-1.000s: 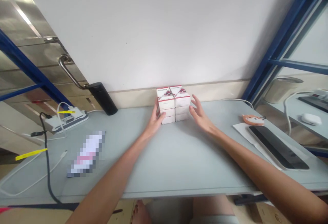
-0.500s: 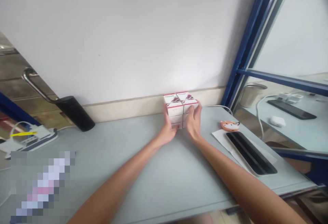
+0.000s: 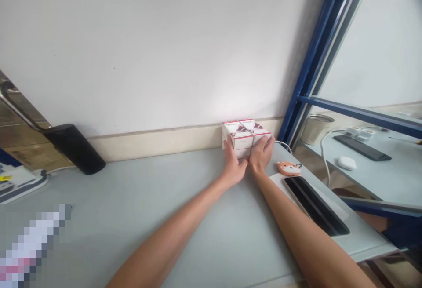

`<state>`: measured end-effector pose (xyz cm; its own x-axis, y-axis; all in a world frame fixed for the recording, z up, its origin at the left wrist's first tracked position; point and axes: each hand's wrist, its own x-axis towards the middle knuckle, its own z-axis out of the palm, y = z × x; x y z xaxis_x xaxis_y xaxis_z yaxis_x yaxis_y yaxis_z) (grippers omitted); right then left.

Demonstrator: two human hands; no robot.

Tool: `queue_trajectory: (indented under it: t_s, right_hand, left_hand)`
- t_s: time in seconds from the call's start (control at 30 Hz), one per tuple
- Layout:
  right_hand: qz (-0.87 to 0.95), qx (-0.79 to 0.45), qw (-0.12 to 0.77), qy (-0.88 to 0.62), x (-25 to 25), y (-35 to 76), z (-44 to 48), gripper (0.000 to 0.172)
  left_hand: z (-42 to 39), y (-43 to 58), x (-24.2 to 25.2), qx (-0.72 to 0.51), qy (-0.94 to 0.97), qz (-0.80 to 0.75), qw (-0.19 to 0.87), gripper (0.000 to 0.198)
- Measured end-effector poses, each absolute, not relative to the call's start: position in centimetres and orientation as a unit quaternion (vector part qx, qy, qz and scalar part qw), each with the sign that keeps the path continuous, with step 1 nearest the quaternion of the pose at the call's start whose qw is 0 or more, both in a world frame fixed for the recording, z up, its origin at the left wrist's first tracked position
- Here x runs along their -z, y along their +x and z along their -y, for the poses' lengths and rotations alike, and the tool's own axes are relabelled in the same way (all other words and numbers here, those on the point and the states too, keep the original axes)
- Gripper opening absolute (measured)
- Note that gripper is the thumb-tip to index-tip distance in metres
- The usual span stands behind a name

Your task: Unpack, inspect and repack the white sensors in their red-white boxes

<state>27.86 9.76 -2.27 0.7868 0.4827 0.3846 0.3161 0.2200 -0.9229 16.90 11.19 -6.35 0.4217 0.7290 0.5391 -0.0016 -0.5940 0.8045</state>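
Observation:
A block of small white cardboard boxes [image 3: 243, 141] with red edges stands on the desk against the wall, with two boxes side by side on top and more layered beneath. My left hand [image 3: 233, 164] presses on the block's left side, thumb low at the front. On the opposite side, my right hand [image 3: 263, 152] wraps round the right front corner. Both hands grip the block between them. My fingers hide parts of the lower boxes.
Right of my hands lie an orange animal-faced case [image 3: 289, 168] and a black phone [image 3: 316, 204] on white paper. A black cylinder [image 3: 75, 148] on a metal arm and a power strip [image 3: 23, 184] are at left. A blue-framed glass partition [image 3: 359, 112] borders the right.
My two hands have moved the block of boxes rightward along the wall, closer to the blue frame and the orange case. The view has shifted slightly right.

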Motion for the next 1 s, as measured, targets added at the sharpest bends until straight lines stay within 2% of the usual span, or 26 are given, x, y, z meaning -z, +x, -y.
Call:
queue_trajectory:
  t_s: [0.27,0.53,0.7,1.0]
  right_hand:
    - [0.330,-0.033,0.706,-0.626,2.1,27.7,-9.5,0.053]
    - [0.395,-0.029,0.703,-0.591,3.6,27.7,-10.2,0.057]
    - [0.432,-0.015,0.714,-0.551,4.3,28.2,-11.0,0.058]
    - [0.451,0.022,0.692,-0.563,4.5,29.0,-11.2,0.054]
  left_hand:
    - [-10.0,16.7,5.2,-0.538,0.696,-0.302,0.366,0.091]
    - [-11.8,15.6,5.0,-0.543,0.694,-0.294,0.370,0.091]
    - [-12.1,14.1,4.8,-0.503,0.714,-0.299,0.384,0.100]
    - [-11.2,10.3,5.8,-0.440,0.726,-0.337,0.407,0.087]
